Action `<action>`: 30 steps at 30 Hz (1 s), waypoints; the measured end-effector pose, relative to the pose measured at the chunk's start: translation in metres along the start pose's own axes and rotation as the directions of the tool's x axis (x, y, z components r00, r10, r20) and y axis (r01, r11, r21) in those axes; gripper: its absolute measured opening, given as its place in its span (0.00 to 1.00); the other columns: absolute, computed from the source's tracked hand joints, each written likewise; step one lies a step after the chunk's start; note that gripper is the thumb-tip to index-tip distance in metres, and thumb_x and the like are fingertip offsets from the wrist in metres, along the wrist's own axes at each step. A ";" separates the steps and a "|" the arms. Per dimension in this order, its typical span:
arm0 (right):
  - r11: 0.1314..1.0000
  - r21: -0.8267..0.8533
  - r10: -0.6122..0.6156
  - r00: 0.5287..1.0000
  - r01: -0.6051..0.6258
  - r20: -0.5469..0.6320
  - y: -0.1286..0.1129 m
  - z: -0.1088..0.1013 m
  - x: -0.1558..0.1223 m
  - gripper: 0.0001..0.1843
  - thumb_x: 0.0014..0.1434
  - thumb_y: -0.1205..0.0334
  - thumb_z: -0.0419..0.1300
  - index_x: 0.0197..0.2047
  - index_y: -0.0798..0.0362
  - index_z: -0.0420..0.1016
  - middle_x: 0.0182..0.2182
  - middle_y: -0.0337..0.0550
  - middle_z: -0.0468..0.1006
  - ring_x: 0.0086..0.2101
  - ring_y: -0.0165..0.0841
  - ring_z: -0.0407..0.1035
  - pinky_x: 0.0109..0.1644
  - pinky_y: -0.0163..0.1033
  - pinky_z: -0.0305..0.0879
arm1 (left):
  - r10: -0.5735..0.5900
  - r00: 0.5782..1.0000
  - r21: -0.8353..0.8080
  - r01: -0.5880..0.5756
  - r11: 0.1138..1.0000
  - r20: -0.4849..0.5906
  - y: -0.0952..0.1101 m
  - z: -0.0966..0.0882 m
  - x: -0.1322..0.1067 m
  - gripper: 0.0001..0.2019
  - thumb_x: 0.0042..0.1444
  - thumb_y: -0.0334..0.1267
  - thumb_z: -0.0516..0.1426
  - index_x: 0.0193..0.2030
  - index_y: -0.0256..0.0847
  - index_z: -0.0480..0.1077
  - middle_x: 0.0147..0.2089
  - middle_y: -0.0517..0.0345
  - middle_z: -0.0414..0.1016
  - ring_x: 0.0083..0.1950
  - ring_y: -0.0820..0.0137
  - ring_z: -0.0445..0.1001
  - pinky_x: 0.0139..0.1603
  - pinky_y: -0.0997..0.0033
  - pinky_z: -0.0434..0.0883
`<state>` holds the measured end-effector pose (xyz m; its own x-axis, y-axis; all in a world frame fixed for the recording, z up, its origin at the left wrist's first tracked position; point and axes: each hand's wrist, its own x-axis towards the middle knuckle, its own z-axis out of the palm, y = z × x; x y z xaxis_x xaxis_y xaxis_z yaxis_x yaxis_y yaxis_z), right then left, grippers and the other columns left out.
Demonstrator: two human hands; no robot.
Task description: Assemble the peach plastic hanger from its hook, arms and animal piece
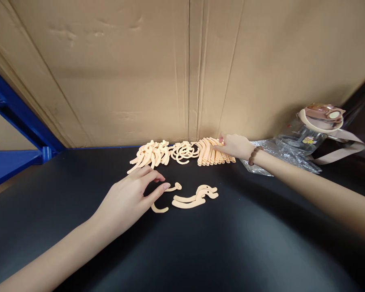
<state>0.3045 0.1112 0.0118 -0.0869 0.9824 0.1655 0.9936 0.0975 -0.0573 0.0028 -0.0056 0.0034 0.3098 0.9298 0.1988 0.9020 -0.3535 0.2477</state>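
Observation:
My left hand (134, 188) is over the black table, thumb and forefinger a little apart, beside a beige plastic hook (160, 210) with a small round end. Part of that hook is hidden behind the thumb. Just right of it, two wavy beige plastic arms (187, 205) with small holes lie overlapped. My right hand (235, 146) reaches to the back, its thumb and forefinger apart on a neat row of curved beige arms (207, 152). Whether it grips one is hard to see.
Along the back edge lie a loose heap of beige arms (150, 154) and a pile of beige hooks (182, 151). A cardboard wall (124, 81) stands behind. Clear plastic wrap (264, 162) and a strapped transparent bottle (307, 134) are at right, a blue metal frame (27, 121) at left.

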 end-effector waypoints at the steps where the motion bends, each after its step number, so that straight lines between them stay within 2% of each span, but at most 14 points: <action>1: 1.000 -0.002 0.012 1.000 -0.012 0.014 -0.001 0.000 0.002 0.23 0.61 0.45 0.56 0.46 0.58 0.71 0.33 0.48 0.78 0.35 0.40 0.73 0.34 0.40 0.62 | 0.004 1.000 0.003 -0.004 1.000 -0.002 0.000 0.000 0.000 0.19 0.62 0.57 0.45 0.41 0.49 0.70 0.44 0.62 0.73 0.42 0.63 0.73 0.39 0.65 0.67; 6: 0.999 0.005 0.050 0.998 -0.050 0.045 -0.007 0.001 0.008 0.19 0.62 0.48 0.57 0.45 0.57 0.71 0.34 0.43 0.76 0.34 0.34 0.71 0.39 0.42 0.67 | 0.012 1.000 0.015 -0.012 1.000 -0.014 0.000 -0.002 -0.001 0.19 0.63 0.56 0.46 0.41 0.50 0.71 0.44 0.62 0.73 0.41 0.64 0.73 0.39 0.66 0.67; 10: 0.997 0.057 0.045 0.999 -0.046 0.009 -0.007 -0.007 0.006 0.17 0.60 0.50 0.58 0.41 0.57 0.70 0.31 0.43 0.75 0.30 0.34 0.70 0.33 0.39 0.64 | 0.030 0.999 0.019 -0.029 0.999 -0.025 -0.001 -0.001 -0.002 0.19 0.63 0.56 0.45 0.41 0.48 0.71 0.44 0.61 0.74 0.42 0.63 0.73 0.39 0.67 0.68; 13: 0.993 0.117 0.000 0.999 0.006 -0.050 -0.004 -0.018 0.002 0.14 0.59 0.52 0.56 0.38 0.56 0.68 0.26 0.44 0.75 0.27 0.35 0.69 0.28 0.38 0.59 | 0.034 0.999 0.015 -0.034 0.999 -0.017 -0.001 0.000 -0.002 0.19 0.63 0.55 0.46 0.41 0.48 0.71 0.44 0.61 0.74 0.42 0.63 0.74 0.39 0.66 0.68; 17: 0.972 0.161 -0.146 0.978 0.170 -0.148 -0.002 -0.029 -0.016 0.11 0.58 0.56 0.54 0.40 0.54 0.63 0.27 0.41 0.75 0.27 0.33 0.69 0.28 0.36 0.58 | 0.042 0.999 0.009 -0.042 0.999 -0.018 0.000 0.002 -0.002 0.18 0.63 0.55 0.46 0.42 0.49 0.72 0.44 0.60 0.74 0.41 0.63 0.74 0.40 0.66 0.68; 22: 0.904 0.056 -0.404 0.888 0.424 -0.220 -0.013 -0.031 -0.052 0.08 0.57 0.59 0.55 0.39 0.51 0.61 0.32 0.40 0.74 0.27 0.33 0.66 0.30 0.36 0.54 | 0.085 0.996 -0.025 -0.085 0.996 -0.009 0.003 0.006 -0.004 0.19 0.63 0.58 0.46 0.43 0.49 0.71 0.46 0.61 0.74 0.48 0.61 0.73 0.45 0.63 0.68; 26: 0.788 -0.043 -0.612 0.775 0.614 -0.159 -0.023 -0.025 -0.067 0.04 0.56 0.64 0.56 0.35 0.52 0.62 0.32 0.43 0.72 0.32 0.36 0.65 0.35 0.38 0.55 | 0.110 0.994 -0.025 -0.110 0.994 0.008 0.004 0.009 -0.005 0.18 0.64 0.57 0.46 0.43 0.49 0.70 0.46 0.61 0.75 0.48 0.61 0.72 0.44 0.62 0.68; 28: 0.738 -0.069 -0.674 0.727 0.671 -0.132 -0.024 -0.021 -0.068 0.03 0.57 0.66 0.55 0.35 0.52 0.62 0.32 0.44 0.71 0.34 0.37 0.65 0.37 0.38 0.56 | 0.132 0.991 -0.012 -0.132 0.991 0.012 0.004 0.012 -0.005 0.16 0.64 0.54 0.48 0.44 0.50 0.71 0.45 0.62 0.74 0.48 0.62 0.72 0.43 0.64 0.69; 30: 0.708 -0.077 -0.706 0.699 0.702 -0.117 -0.024 -0.016 -0.068 0.03 0.58 0.66 0.56 0.36 0.53 0.63 0.32 0.44 0.71 0.34 0.36 0.65 0.37 0.38 0.56 | 0.160 0.987 0.004 -0.160 0.987 0.017 0.003 0.014 -0.004 0.13 0.64 0.51 0.49 0.45 0.50 0.71 0.45 0.62 0.74 0.47 0.63 0.72 0.41 0.65 0.69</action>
<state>0.2881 0.0398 0.0172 -0.7535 0.5990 0.2712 0.6479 0.7465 0.1513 0.0083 -0.0093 -0.0100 0.4552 0.8627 0.2203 0.8419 -0.4976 0.2088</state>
